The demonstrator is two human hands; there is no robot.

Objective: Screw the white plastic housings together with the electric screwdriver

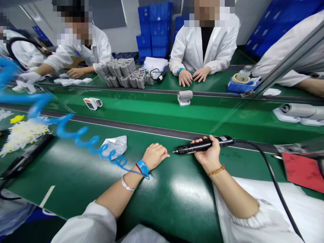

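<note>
The right hand point(210, 159) is wrapped round a black electric screwdriver point(198, 146), palm turned up and thumb along its side, so the tool is held level above the table point(174, 202), its bit pointing left. The left hand point(155, 156) is loosely curled, thumb and forefinger drawn together right at the tip of the bit; whether they pinch a screw or the bit itself is too small to tell.

As far as the work goes, the tool is in hand and its tip is being tended, but no screw appears to be going into anything: the bit faces the left fingers. The grey-and-white device point(185, 97) sits on the green belt point(141, 107) beyond, apart from both hands, and another device point(93, 103) lies farther left. Whether either is finished cannot be told. A clear bag point(118, 144) lies near the left hand, its contents unclear.
</note>
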